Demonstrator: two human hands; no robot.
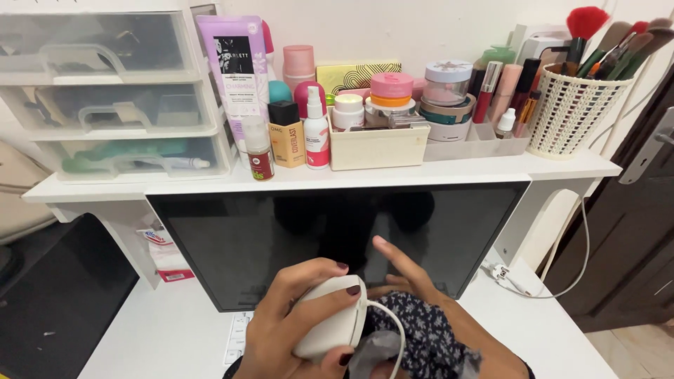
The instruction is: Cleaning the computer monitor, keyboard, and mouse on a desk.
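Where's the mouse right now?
Head view, bottom centre: the mouse is held in the left hand, in front of the dark monitor, beside the right hand.

A white desk [547,330] carries a dark monitor [330,238] standing just beyond the fingertips [380,242] of the right hand [414,281]. Right of those fingers a white cable and plug [500,272] lie on the desk; left of the fingers [353,290] of the left hand [281,330], a black slab [56,295] rests at the desk's edge. Above the fingers, a white shelf [421,170] bears clear drawers [112,91], bottles [316,130], a cream box [379,146] of jars, and a woven brush basket [572,112].
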